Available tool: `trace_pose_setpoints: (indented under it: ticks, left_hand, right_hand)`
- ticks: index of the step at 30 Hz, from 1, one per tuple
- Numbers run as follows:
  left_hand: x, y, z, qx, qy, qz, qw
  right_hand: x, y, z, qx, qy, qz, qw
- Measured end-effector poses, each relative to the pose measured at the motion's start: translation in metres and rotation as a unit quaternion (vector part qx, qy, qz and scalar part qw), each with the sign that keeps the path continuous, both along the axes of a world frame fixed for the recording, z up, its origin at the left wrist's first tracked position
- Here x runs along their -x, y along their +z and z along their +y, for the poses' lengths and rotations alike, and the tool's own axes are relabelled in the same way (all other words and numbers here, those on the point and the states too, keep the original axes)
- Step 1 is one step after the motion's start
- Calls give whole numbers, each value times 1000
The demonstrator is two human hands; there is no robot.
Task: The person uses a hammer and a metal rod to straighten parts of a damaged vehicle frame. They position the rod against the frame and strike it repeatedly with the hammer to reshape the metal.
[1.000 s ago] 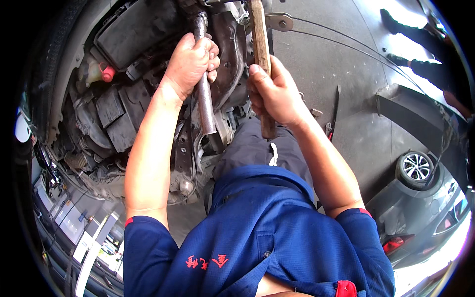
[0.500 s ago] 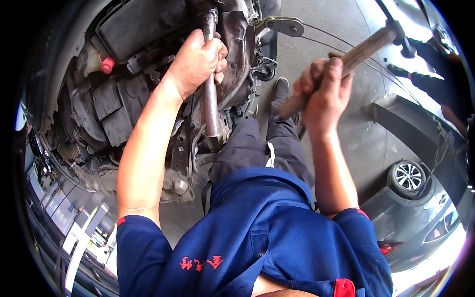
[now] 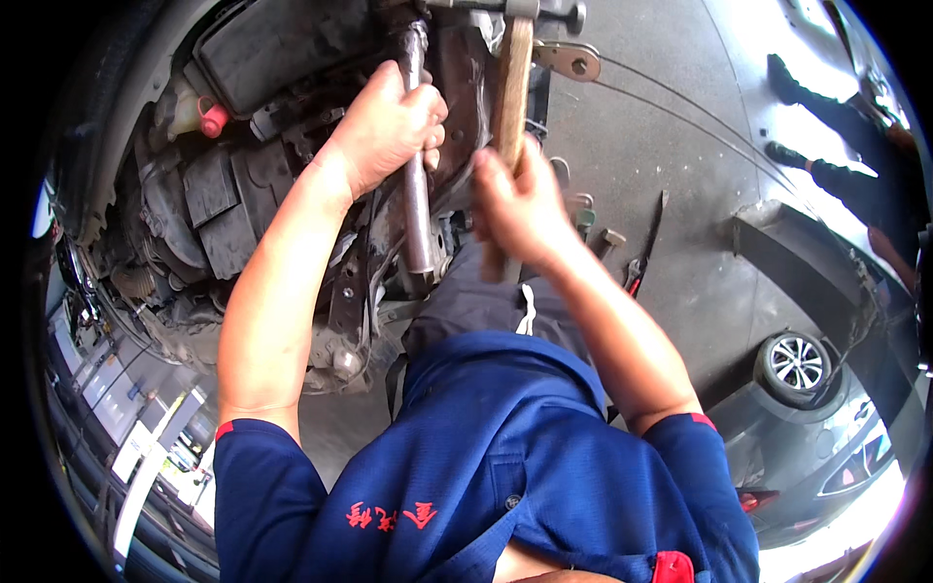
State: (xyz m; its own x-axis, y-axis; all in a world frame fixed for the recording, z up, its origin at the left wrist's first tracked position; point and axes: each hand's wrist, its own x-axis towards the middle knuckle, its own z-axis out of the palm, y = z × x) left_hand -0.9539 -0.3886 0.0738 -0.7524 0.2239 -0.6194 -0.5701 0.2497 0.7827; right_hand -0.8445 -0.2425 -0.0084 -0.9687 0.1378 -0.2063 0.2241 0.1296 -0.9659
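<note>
My left hand (image 3: 394, 126) is closed round a dark metal bar (image 3: 417, 219) that stands lengthwise over the front of a car's engine bay. The bar's upper end meets a dark, thick piece at the top edge, whose kind I cannot make out. My right hand (image 3: 520, 209) grips a hammer (image 3: 511, 97) by its wooden handle. Its metal head is at the top of the view, close to the bar's upper end; whether they touch is unclear. Under the bar lies the bent, dirty metal of the car's front frame (image 3: 348, 301).
A black battery or box cover (image 3: 282, 49) and a red-capped reservoir (image 3: 212, 119) sit in the engine bay. A pulling clamp (image 3: 573, 60) with taut lines runs right. Tools, including a hammer (image 3: 612, 239), lie on the floor. A person's legs (image 3: 836, 180) and a grey car (image 3: 816, 457) are at right.
My right hand has swung the hammer left and up, bringing its head from the far right to near the bar's top end. My left hand keeps its hold on the bar.
</note>
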Motion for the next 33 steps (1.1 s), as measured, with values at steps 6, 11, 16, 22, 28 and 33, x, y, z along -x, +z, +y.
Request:
trace_pose_setpoints:
  ticks: [6,11,16,22,28,33]
  left_hand:
    - [-2,1,-1,-18,15,-8,1000]
    - [2,3,-5,-23,29,-11,999]
    - [1,1,-1,-41,17,-18,999]
    - [1,2,-7,-31,12,-12,999]
    - [1,1,-4,-46,11,-9,999]
    - [-1,1,-4,-39,14,-6,999]
  right_hand:
    - [12,41,33,329,-198,25,923]
    - [5,28,34,58,28,-102,993]
    - [8,45,24,240,-175,-45,954]
    - [14,62,41,201,-2,-144,969]
    - [1,27,8,96,-5,-105,990]
    - [-1,63,15,272,-138,-87,948]
